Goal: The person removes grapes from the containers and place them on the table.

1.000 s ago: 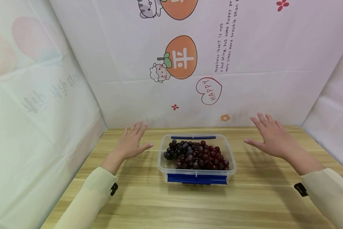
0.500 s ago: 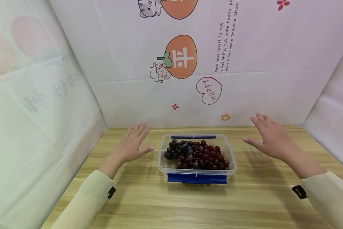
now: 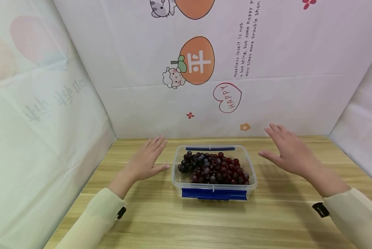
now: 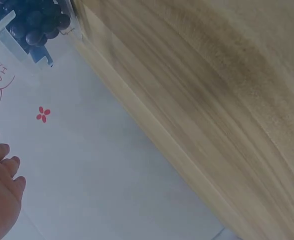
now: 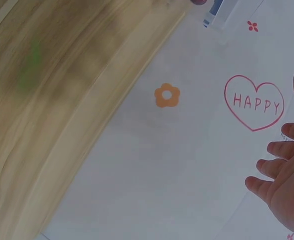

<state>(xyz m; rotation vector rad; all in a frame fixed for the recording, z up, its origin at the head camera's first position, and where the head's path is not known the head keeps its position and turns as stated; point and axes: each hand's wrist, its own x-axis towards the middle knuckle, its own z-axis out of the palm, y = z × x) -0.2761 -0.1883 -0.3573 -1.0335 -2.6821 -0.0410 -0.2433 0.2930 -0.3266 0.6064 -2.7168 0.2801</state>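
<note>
a rectangular box of clear plastic [image 3: 204, 186] with dark blue clips [image 3: 213, 194] sits open-topped on the pale wood-grain tabletop [image 3: 204, 224], between the hands. in it lie round, glossy grapes: near-black ones [image 3: 192, 163] toward the left, dark red ones [image 3: 230, 169] toward the right. since a second ago both hands have moved inward; the box has stayed put. the left hand [image 3: 143, 162], released, fingers extended, has its thumb just beside the box; the right hand [image 3: 293, 154], also released, is farther off. box walls separate hands from grapes. behind hangs a white printed cloth [image 3: 142, 114].
</note>
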